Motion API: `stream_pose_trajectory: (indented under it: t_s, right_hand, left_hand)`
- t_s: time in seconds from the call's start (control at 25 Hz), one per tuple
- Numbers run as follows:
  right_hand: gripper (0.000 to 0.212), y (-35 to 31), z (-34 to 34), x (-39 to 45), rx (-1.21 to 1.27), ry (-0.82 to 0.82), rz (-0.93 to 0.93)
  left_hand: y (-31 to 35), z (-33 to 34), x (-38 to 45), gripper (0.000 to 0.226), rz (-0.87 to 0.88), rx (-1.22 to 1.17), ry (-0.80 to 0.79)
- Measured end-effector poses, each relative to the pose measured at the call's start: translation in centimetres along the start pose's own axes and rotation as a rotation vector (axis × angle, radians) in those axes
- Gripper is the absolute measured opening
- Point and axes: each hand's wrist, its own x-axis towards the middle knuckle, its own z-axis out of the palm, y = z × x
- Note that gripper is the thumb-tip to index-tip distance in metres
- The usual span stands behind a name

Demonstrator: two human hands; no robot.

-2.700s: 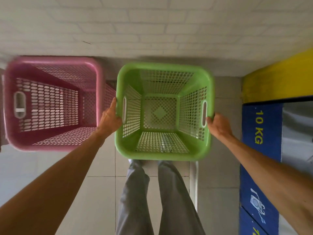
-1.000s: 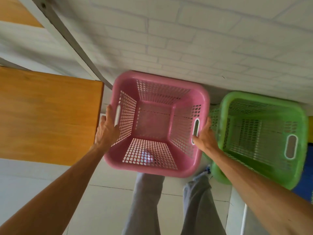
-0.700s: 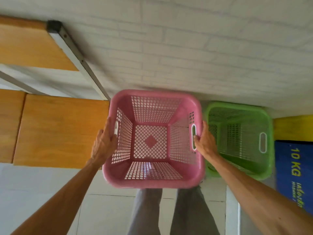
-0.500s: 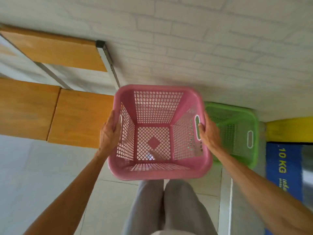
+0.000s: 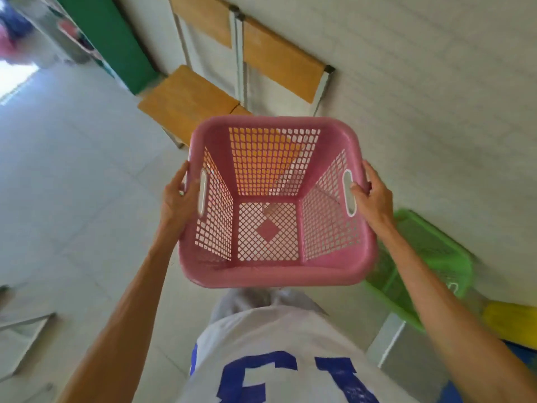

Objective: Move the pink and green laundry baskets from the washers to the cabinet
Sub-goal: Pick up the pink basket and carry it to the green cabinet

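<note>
An empty pink laundry basket (image 5: 276,274) with latticed walls hangs in the air in front of my chest. My left hand (image 5: 178,199) grips its left handle slot and my right hand (image 5: 370,199) grips its right handle slot. The green laundry basket (image 5: 444,257) stands lower right by the white brick wall, partly hidden behind my right forearm and the pink basket.
Two wooden chairs (image 5: 186,103) with metal frames stand against the wall just beyond the pink basket. A green panel (image 5: 116,39) rises at the upper left. A yellow and blue washer (image 5: 511,318) shows at the lower right edge. Pale tiled floor (image 5: 72,184) spreads to the left.
Both hands let go of the green basket and took the pink one. The pink basket has been lifted and carried leftward, away from the green basket, and the view has swung towards the chairs.
</note>
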Motion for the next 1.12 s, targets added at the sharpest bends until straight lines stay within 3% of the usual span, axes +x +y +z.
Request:
stream_pose_trajectory:
  t_s: [0.2, 0.4, 0.52, 0.64, 0.8, 0.96, 1.12]
  right_hand:
    - [0.057, -11.2, 6.4, -1.6, 0.008, -0.194, -0.150]
    - [0.036, -22.5, 18.3, -3.6, 0.155, -0.381, -0.242]
    - [0.047, -29.1, 26.6, -4.1, 0.261, -0.483, -0.217]
    - [0.048, -35.7, 35.4, -5.5, 0.209, -0.608, -0.309]
    - [0.043, -41.8, 45.5, -6.6, 0.140, -0.687, -0.417]
    - [0.072, -46.6, 53.8, -4.8, -0.026, -0.676, -0.577]
    - [0.074, -49.9, 61.6, 0.2, -0.202, -0.608, -0.661]
  left_hand:
    - [-6.2, -10.6, -2.0, 0.052, -0.094, -0.077, 0.179]
    - [-14.0, -22.9, -2.3, 0.054, -0.210, -0.229, 0.341]
    - [-17.5, -31.1, -1.3, 0.052, -0.209, -0.359, 0.366]
    - [-22.0, -39.3, 0.0, 0.051, -0.240, -0.420, 0.473]
    - [-25.3, -46.8, 3.3, 0.062, -0.275, -0.247, 0.483]
    - [-27.3, -51.3, 9.0, 0.079, -0.283, 0.005, 0.476]
    - [-29.7, -54.5, 18.0, 0.077, -0.369, 0.163, 0.401]
